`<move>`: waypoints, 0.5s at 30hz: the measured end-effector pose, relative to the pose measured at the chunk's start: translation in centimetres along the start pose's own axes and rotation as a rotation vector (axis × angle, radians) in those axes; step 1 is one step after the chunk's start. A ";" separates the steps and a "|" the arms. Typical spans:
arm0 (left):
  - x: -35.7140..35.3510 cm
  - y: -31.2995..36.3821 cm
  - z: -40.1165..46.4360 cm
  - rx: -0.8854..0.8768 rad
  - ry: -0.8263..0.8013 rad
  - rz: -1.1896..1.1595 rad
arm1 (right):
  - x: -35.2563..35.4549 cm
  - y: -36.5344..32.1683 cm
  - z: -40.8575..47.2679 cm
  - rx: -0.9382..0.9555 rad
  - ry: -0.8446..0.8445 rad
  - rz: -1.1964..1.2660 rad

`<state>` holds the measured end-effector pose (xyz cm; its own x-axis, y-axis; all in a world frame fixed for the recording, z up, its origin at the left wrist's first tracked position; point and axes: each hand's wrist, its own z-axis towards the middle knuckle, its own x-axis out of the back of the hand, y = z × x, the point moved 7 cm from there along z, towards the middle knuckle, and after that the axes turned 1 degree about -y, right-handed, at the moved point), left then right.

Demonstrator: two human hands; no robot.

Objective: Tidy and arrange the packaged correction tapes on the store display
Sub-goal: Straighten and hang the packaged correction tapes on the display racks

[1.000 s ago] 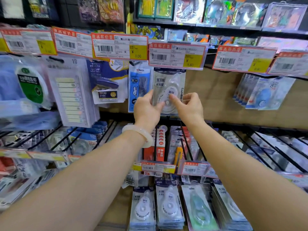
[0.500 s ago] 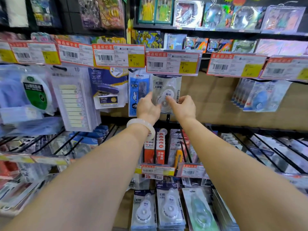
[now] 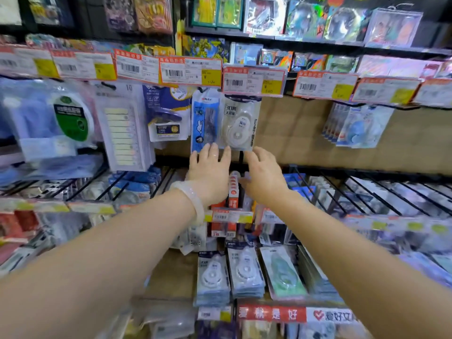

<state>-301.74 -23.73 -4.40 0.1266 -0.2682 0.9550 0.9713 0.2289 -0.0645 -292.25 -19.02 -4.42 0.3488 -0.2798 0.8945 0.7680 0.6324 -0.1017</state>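
Now correction tape pack (image 3: pixel 241 123) hangs upright, long axis vertical, just above both hands: left hand (image 3: pixel 209 174) and right hand (image 3: pixel 265 176) spread, gripping nothing.

Setting: stationery shop. Evidence: price labels (image 3: pixel 253 80) with barcodes along the rail, packaged correction tapes (image 3: pixel 241 123) hanging on hooks, stocked wire racks (image 3: pixel 367 192).

Bright, even store light falls from above, with few hard shadows. Glare whitens the clear packs (image 3: pixel 238 123) and price tags (image 3: pixel 253 80). Motion blur softens everything, worst at the edges, where wide-angle distortion bends the shelves (image 3: pixel 367 172).
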 end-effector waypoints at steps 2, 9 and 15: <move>0.1 -0.1 -2.1 -0.057 0.008 0.076 | 0.2 -1.2 -2.0 0.076 0.040 -0.023; -2.3 -0.3 -9.1 -0.163 -0.071 0.123 | -2.6 -4.8 -8.9 0.181 -0.066 -0.079; -8.7 0.0 -13.2 -0.230 -0.172 0.114 | -7.9 -4.5 -13.3 0.118 -0.286 -0.088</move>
<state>-300.17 -33.71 -16.53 0.2207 -0.0862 0.9715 0.9753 0.0251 -0.2194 -291.29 -29.27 -16.79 0.1056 -0.1332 0.9854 0.7151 0.6988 0.0179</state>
